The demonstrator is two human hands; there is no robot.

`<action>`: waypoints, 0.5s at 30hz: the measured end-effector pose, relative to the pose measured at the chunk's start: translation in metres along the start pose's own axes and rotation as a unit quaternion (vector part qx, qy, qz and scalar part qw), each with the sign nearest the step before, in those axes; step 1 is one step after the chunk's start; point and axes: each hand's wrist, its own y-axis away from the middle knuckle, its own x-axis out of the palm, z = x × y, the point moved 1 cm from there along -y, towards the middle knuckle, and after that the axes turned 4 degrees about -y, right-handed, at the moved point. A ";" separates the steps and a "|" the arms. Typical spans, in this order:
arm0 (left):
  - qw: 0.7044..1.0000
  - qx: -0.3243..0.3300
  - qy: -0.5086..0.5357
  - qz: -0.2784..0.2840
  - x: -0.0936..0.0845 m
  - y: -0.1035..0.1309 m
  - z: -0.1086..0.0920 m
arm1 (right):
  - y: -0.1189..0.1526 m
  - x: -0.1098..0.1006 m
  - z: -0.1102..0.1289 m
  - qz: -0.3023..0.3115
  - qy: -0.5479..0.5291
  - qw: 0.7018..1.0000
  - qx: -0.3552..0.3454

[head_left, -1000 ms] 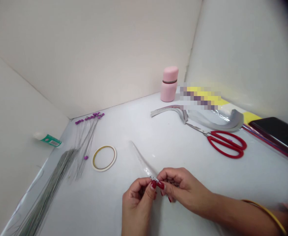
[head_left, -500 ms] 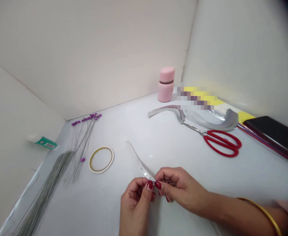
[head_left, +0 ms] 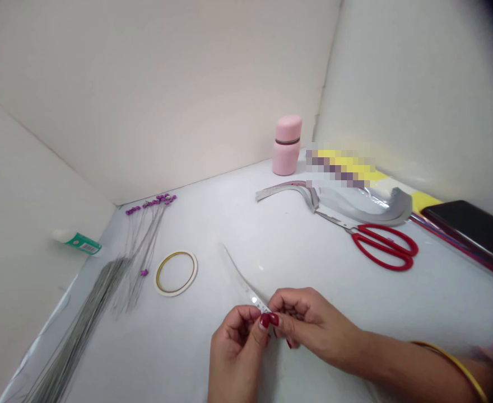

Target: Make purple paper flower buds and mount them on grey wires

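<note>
A narrow whitish strip with small dark specks (head_left: pixel 246 288) slants up and away from my fingers, its far end tapering to a thin curved tip. My left hand (head_left: pixel 240 350) pinches the near end between thumb and fingers. Right beside it, my right hand (head_left: pixel 309 319) is closed at the same end, the two thumbnails almost touching. The very end of the strip is hidden under my fingertips. To the left of my hands a roll of narrow white tape (head_left: pixel 196 268) lies flat on the white table (head_left: pixel 179 347).
On the left lie a bundle of thin wires (head_left: pixel 82 324) and several wire stems topped with purple buds (head_left: pixel 162 198), near a green-labelled tube (head_left: pixel 82 243). Red-handled scissors (head_left: pixel 381 246), curved grey strips (head_left: pixel 286 190), a pink flask (head_left: pixel 287 145) and a dark phone-like object (head_left: pixel 469 229) are at the back right.
My two thumbs have come closer together at the strip's near end. The whole view has shifted slightly; the other things on the table lie as before.
</note>
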 end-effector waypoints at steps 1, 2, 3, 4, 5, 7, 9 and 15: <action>1.000 -0.003 -0.006 -0.004 -0.001 0.000 0.001 | 0.000 0.000 0.000 0.001 0.007 1.000 -0.002; 1.000 -0.004 -0.014 -0.008 -0.001 0.000 0.001 | 0.001 0.000 -0.001 0.004 0.014 1.000 -0.004; 1.000 -0.004 -0.024 -0.008 -0.001 0.000 0.002 | 0.001 0.000 -0.001 0.008 0.021 1.000 -0.007; 0.999 -0.003 -0.031 -0.008 -0.002 0.000 0.002 | 0.002 0.000 -0.001 0.010 0.028 1.000 -0.011; 0.999 -0.003 -0.035 -0.006 -0.002 0.000 0.002 | 0.002 0.000 -0.002 0.011 0.033 0.999 -0.016; 0.999 0.002 -0.033 -0.004 -0.002 0.000 0.001 | 0.003 0.000 -0.002 0.009 0.043 0.999 -0.025; 0.999 0.008 -0.032 -0.009 -0.002 0.000 0.000 | 0.003 -0.001 -0.001 0.010 0.052 0.998 -0.030; 0.999 -0.037 -0.011 0.017 -0.003 -0.002 -0.001 | 0.004 -0.005 0.003 -0.053 0.143 0.975 -0.161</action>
